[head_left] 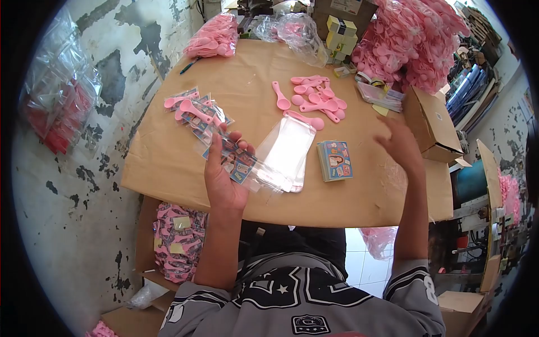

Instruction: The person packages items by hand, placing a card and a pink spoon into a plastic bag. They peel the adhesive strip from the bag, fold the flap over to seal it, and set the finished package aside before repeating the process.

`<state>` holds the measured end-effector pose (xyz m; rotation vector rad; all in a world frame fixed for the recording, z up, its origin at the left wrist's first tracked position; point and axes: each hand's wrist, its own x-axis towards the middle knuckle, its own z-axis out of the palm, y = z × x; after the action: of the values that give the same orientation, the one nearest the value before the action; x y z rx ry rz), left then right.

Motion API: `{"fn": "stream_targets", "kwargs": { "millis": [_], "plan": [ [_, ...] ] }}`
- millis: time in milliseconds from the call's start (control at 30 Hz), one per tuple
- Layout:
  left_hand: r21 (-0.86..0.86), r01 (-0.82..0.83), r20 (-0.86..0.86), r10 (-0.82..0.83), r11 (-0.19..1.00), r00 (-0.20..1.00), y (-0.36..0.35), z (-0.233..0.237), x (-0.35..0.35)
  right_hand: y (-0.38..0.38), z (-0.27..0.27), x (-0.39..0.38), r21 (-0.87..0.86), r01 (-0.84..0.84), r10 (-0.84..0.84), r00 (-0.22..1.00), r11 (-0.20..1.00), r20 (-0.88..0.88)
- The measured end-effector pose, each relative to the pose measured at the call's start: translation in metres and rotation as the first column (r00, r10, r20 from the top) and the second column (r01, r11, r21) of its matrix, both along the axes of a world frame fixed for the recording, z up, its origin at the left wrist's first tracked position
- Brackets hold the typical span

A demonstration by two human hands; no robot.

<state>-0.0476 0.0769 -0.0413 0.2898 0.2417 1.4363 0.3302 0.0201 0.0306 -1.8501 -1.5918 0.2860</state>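
Clear plastic makes the sleeve [266, 177] around the printed card [240, 170], grasped by the left hand [223, 180] above the bench [168, 163], likely light, slippery and limp, best pinched where the card stiffens it; the right hand [400, 145] hovers loosely uncurled, seemingly empty.

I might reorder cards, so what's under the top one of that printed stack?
Beneath the top card, pale edges of more cards show along the left side. Their faces are covered, as is the table underneath.
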Motion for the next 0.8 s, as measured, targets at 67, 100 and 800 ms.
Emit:
{"fn": "stream_targets", "kwargs": {
  "millis": [67,100,800],
  "plan": [
    [0.011,-0.022,-0.047,0.022,1.0,0.999,-0.002,0.003,0.002,0.014,-0.04,0.038,0.05,0.019,-0.049,0.693,0.999,0.719],
    [0.014,-0.042,-0.083,0.043,0.999,0.996,-0.004,0.006,0.003,0.021,-0.03,0.025,0.018,0.02,-0.027,0.763,1.0,0.646],
    [0.115,-0.317,-0.136,0.331,0.941,0.934,0.012,-0.002,0.024,0.107,-0.015,-0.064,0.258,-0.374,0.281,0.9,0.891,0.334]
  ]
}}
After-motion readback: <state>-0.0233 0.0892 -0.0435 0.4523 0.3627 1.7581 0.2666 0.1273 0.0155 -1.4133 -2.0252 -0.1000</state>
